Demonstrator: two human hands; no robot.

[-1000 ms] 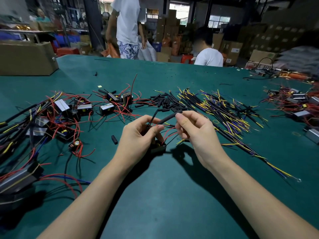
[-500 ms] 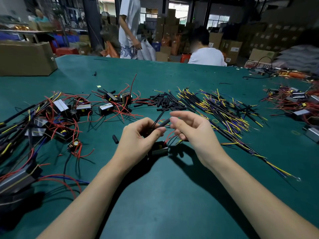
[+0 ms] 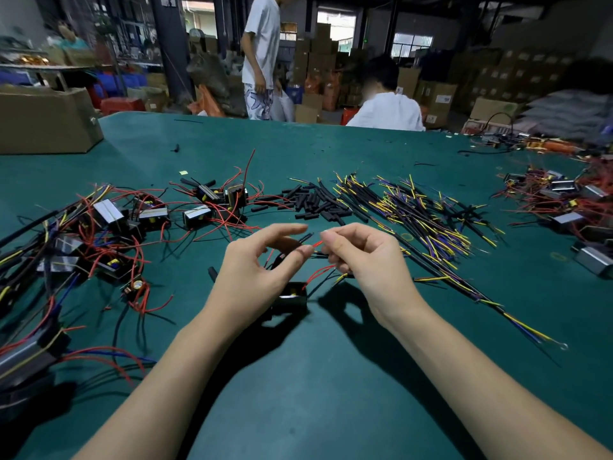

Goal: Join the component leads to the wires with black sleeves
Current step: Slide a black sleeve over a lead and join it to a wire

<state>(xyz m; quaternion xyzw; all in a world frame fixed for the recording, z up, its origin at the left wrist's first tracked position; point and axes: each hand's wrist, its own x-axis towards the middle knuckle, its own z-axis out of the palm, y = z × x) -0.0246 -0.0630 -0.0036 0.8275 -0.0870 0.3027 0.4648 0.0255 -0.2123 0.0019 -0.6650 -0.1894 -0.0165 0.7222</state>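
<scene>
Red component lead (image 3: pixel 317 244) pinched between the right hand (image 3: pixel 360 257) and the left hand (image 3: pixel 257 270), whose fingers also hold a black sleeve (image 3: pixel 305 236), just above a small black component (image 3: pixel 292 295) on the green worktop (image 3: pixel 331 376). Loose sleeves (image 3: pixel 308 202) lie beyond the component. Risk: the thin lead may slip from the pinch and miss the sleeve
</scene>
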